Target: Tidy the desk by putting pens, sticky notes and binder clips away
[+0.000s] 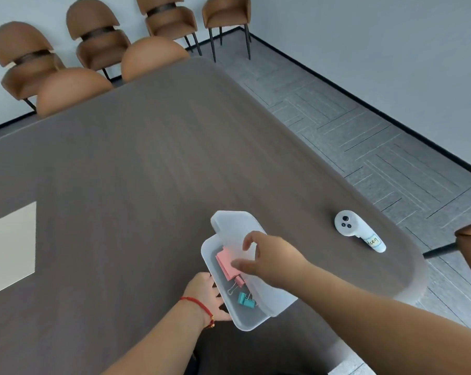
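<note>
A translucent white plastic box (pixel 245 322) lies on the brown desk near its front edge. Inside it are a pink pad of sticky notes (pixel 226 262), a pink binder clip (pixel 239 280) and teal binder clips (pixel 245 299). The box's translucent lid (pixel 234 226) lies slanted across the box, covering its far and right parts. My right hand (pixel 266 257) rests on the lid with fingers curled on it. My left hand (pixel 207 296), a red string on its wrist, presses against the box's left wall.
A white handheld controller (pixel 357 230) with a labelled handle lies on the desk to the right of the box. A pale rectangular panel (pixel 9 247) sits in the desk at the left. Brown chairs (pixel 99 41) stand along the far edge and wall.
</note>
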Demonstrator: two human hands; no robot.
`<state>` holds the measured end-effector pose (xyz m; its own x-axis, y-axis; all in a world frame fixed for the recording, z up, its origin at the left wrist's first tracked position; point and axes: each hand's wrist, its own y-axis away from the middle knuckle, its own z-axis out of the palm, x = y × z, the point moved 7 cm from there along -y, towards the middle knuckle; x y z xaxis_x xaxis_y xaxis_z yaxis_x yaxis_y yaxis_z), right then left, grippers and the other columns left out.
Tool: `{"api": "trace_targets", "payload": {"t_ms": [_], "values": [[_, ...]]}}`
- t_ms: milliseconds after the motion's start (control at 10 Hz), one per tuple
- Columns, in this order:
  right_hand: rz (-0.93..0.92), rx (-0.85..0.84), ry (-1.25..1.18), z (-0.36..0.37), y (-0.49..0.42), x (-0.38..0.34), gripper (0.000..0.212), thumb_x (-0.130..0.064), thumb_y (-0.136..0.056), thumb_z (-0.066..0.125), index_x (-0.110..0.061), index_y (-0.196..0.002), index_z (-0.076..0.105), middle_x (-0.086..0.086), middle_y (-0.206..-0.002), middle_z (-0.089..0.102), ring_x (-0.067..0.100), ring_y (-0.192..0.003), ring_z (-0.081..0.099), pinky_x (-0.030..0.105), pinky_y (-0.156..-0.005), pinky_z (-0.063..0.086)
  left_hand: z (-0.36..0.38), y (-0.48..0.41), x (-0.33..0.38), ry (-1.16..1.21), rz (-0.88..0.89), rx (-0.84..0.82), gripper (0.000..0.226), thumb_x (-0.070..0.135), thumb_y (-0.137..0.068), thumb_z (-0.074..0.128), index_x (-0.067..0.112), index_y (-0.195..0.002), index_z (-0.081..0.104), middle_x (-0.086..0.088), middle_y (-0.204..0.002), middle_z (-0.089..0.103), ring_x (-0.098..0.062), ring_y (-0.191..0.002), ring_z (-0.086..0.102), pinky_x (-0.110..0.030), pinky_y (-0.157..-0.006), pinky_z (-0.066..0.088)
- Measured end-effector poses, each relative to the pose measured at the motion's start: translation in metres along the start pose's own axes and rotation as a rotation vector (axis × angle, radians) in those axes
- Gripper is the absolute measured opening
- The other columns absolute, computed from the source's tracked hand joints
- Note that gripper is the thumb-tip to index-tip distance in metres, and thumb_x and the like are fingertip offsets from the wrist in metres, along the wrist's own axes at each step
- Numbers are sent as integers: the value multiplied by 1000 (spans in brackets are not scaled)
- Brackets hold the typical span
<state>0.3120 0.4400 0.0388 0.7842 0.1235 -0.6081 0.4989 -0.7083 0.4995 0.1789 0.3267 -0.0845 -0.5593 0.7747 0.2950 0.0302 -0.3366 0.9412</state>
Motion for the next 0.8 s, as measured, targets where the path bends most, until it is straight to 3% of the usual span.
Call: {"api": "trace_targets", "payload": {"t_ms": [100,200,300,400,500,600,700,800], "values": [[-125,15,185,42,-1,-19,30,-45,-87,53,-25,-108,48,-3,-81,59,20,-74,56,30,-63,45,-6,-7,-7,4,-22,-16,48,29,-98,21,2,-132,41,-12,-142,43,-33,-135,34,-40,-106,33],[-216,-25,392,86,-7,-24,21,-25,-93,49,-12,-110,54,7,-96,62,29,-87,64,37,-72,51,-6,-8,-17,116,-33,-4,54,39,-97,17,14,-139,38,-11,-137,49,-31,-126,45,-49,-105,36],[-347,-123,745,118,-9,-20,30,-18,-93,56,-7,-120,55,11,-113,56,31,-99,60,41,-76,52,2,-3,-19,201,-34,-38,55,40,-95,19,22,-140,44,-19,-138,49,-22,-82,48,-45,-75,44],[-458,-164,921,128,-7,-19,33,-14,-91,59,-4,-122,59,13,-116,53,32,-102,55,42,-81,54,-1,-5,-22,196,-40,-19,55,41,-94,19,21,-138,45,-8,-140,49,-19,-87,47,-43,-70,45],[-472,-153,987,133,-10,-22,33,-14,-91,59,-3,-123,59,13,-120,51,31,-105,54,41,-83,53,-4,-4,-23,204,-25,6,50,38,-95,20,16,-117,58,-4,-94,55,-18,-76,43,-39,-70,43],[-416,-208,941,134,-12,-24,33,-13,-93,56,-2,-124,57,14,-122,51,32,-107,55,42,-86,51,-5,4,-23,186,-13,41,42,34,-95,24,15,-95,62,-9,-76,55,-20,-77,48,-40,-73,41],[-417,-245,907,131,-13,-25,32,-18,-95,55,-3,-123,59,16,-122,51,32,-107,54,43,-89,51,-13,12,-22,140,-18,92,51,37,-95,26,16,-134,51,-13,-136,56,-27,-123,50,-51,-100,37],[-362,-334,825,122,-1,-21,47,-33,-94,53,-7,-133,47,14,-130,48,30,-117,50,42,-99,43,-25,22,-17,107,2,119,53,37,-97,25,13,-142,40,-11,-148,42,-29,-132,44,-53,-103,35]]}}
